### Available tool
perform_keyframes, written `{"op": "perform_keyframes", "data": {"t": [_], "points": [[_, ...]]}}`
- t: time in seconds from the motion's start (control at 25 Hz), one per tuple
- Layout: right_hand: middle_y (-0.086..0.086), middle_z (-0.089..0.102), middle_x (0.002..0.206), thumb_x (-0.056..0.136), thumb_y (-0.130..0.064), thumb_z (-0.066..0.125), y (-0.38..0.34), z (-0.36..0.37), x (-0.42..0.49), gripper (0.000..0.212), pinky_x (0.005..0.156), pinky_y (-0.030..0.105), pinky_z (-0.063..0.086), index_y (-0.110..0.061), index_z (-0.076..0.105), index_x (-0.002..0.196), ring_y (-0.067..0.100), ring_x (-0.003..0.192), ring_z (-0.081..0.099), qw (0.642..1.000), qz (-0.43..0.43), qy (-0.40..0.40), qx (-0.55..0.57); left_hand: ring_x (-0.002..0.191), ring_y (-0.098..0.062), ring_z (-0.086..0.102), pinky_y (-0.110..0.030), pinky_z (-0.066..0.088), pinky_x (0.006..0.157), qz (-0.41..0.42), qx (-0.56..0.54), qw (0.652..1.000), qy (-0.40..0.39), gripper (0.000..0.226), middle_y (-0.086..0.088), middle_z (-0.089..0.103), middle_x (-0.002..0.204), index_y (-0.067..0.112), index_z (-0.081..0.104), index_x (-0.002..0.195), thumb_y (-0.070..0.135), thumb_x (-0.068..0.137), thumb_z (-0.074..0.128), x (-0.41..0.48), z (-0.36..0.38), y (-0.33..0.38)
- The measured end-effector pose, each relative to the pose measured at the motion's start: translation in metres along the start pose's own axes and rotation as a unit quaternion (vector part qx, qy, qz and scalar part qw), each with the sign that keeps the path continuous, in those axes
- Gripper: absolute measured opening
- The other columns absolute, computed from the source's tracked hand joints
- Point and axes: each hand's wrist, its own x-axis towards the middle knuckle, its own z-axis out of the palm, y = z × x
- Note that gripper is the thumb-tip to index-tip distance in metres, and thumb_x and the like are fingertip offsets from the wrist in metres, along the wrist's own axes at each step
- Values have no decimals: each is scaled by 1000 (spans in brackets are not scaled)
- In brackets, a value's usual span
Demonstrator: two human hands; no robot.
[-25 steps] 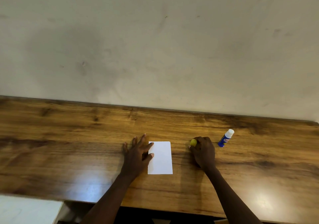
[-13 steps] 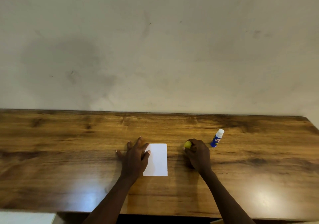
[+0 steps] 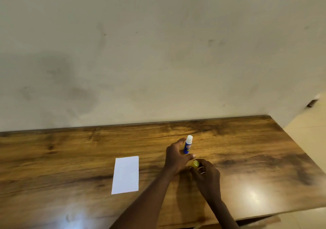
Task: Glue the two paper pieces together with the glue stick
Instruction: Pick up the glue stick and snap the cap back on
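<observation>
Glue stick (image 3: 188,145): a short blue cylinder with a white rounded top and a printed label. It stands upright on the table, right of centre and closer to the far edge than the near one.
Left hand (image 3: 176,156): reached across to the stick with fingers spread and loosely curved along its left side and the thumb stretched out just below its base. It is not closed round the stick; whether skin touches plastic cannot be told.
Yellow cap (image 3: 195,164): small, round, smooth plastic, just under the left thumb.
Right hand (image 3: 208,177): fingers curled, pinching the cap at their tips.
Paper (image 3: 125,175): a flat white rectangle with crisp corners, lying left of both hands and well apart from the stick. One sheet or two stacked cannot be told.
Table (image 3: 70,158): dark wood grain, glossy, with bright glare patches. Its far edge meets the wall, and its right edge runs diagonally. Wide bare board lies left of the paper and right of the hands.
Wall (image 3: 158,61): off-white, matte, smudged.
Floor (image 3: 310,140): pale, beyond the right edge.
</observation>
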Motion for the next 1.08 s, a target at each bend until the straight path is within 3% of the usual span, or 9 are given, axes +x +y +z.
{"op": "perform_keyframes", "data": {"t": [0.2,0.44,0.6,0.76,0.96,1.08], "points": [[17,68,87,70,-3,73,16,-21,5,27,63,35,48,-2,65,95,23,68,57,999,22,23,-5,101,-22,59,-21,40,76,2,-5,999,46,41,-14,64,115,3,56,116,14,78,66,15,12,7],[19,66,89,73,-5,71,-11,-19,20,24,59,32,44,0,63,95,23,67,56,1000,-17,12,10,87,-15,56,-24,40,74,52,13,995,81,33,-16,67,107,0,60,108,11,77,66,12,-39,11],[12,65,82,75,-8,69,-80,-23,48,22,54,24,40,-4,61,95,19,61,54,994,-87,24,57,75,-20,58,-26,43,70,103,13,989,108,20,-19,71,91,-1,66,92,11,77,67,8,-97,38],[-4,61,81,78,-15,67,-172,-47,69,22,56,11,45,-16,61,99,5,63,57,980,-161,-10,119,71,-16,59,-2,41,61,185,14,971,150,23,-3,65,82,0,66,94,12,76,68,-10,-154,83],[4,65,84,78,-9,66,-283,-86,66,22,71,30,53,-13,63,99,20,69,63,950,-281,-71,119,62,-19,54,-2,38,56,252,-1,949,188,20,-18,69,77,-3,66,87,15,77,67,-46,-213,144],[4,63,83,78,-7,65,-332,-102,62,23,72,27,51,-10,63,101,17,66,62,940,-312,-87,102,58,-11,54,-1,39,57,285,-6,935,212,22,-19,70,80,-4,66,88,15,77,67,-65,-235,173]]}}
